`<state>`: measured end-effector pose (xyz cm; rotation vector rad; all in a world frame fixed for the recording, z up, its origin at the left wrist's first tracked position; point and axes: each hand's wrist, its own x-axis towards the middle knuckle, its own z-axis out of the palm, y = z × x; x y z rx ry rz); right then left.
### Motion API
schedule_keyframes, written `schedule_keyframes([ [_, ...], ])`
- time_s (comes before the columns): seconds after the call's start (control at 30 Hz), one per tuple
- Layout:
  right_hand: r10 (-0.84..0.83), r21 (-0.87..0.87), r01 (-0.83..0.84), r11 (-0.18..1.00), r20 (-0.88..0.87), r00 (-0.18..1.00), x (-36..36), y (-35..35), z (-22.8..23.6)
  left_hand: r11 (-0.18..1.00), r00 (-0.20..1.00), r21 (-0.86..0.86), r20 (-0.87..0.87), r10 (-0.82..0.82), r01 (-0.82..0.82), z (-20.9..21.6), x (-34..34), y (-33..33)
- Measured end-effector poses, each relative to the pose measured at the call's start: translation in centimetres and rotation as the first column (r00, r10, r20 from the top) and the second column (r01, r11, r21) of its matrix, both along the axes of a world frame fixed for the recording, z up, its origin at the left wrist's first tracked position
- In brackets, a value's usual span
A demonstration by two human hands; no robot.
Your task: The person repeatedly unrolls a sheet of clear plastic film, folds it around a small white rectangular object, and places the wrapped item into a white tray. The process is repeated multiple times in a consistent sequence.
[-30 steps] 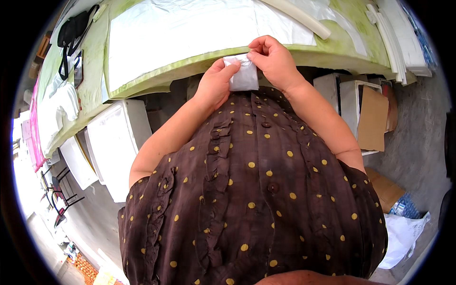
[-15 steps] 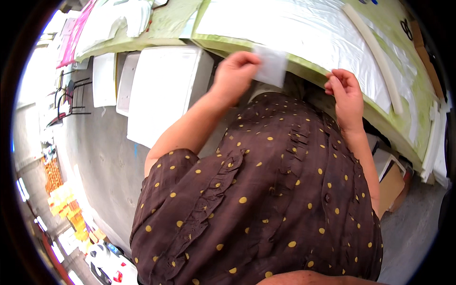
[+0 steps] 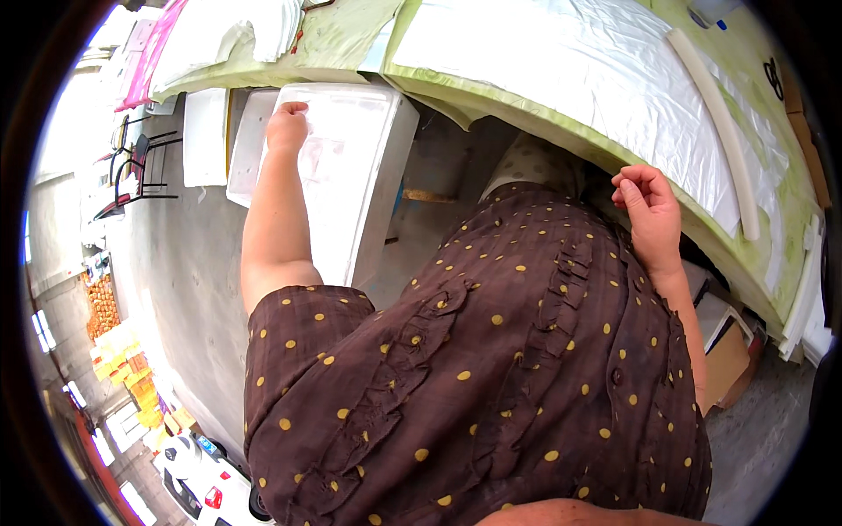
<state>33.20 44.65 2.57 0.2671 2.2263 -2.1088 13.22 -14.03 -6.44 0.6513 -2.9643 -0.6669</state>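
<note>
My left hand [image 3: 288,129] reaches out over the white plastic bin [image 3: 402,131] at the left of the table, fingers closed. Whether the small clear plastic bag is still in its fingers I cannot make out. Pale, translucent pieces [image 3: 326,151] show inside the bin just beside the hand. By the near edge of the table [image 3: 772,302], my right hand [image 3: 651,215] is raised with curled fingers and the thumb against them. Anything pinched there is too small to see.
White plastic sheeting [image 3: 526,53] covers much of the green-topped table. A long pale foam strip [image 3: 719,131] and black scissors [image 3: 772,79] lie on its right. More white bins [image 3: 206,140] and black metal chairs [image 3: 140,167] stand left. Cardboard [image 3: 726,359] leans under the table's right end.
My left hand has swung left from the table edge, with the clear bag it held, to over the white bin. My right hand sits slightly lower in the picture, fingers still curled.
</note>
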Motion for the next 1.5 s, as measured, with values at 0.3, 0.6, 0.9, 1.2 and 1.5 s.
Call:
schedule_keyframes([
  [0.3, -0.191, 0.269, 0.279, 0.922, -0.312, 0.931, 0.8, 4.6, 1.5, 0.992, 0.995, -0.122, -0.095, -0.009, -0.003, -0.7, 1.2, 3.0],
  [0.6, -0.071, 0.848, 0.46, 0.263, -0.459, 0.886, 0.9, 20.2, 3.0, 0.933, 0.865, 0.327, -0.414, 0.285, -0.151, -1.2, 2.0, 2.7],
  [0.9, -0.134, 0.952, 0.166, 0.257, -0.135, 0.982, 2.6, 22.7, 2.5, 0.444, 0.803, 0.873, -0.407, 0.435, 0.202, 6.7, 2.4, 15.9],
  [1.2, -0.206, 0.437, 0.151, 0.887, 0.082, 0.975, 3.0, 7.7, 3.2, 0.139, 0.322, 0.326, -0.614, -0.72, 0.935, 11.5, 5.1, 42.9],
  [1.5, -0.267, 0.149, 0.244, 0.958, 0.16, 0.95, 5.4, 9.0, 2.1, -0.069, -0.078, -0.042, -0.287, -0.955, 0.997, 11.0, 7.4, 52.5],
])
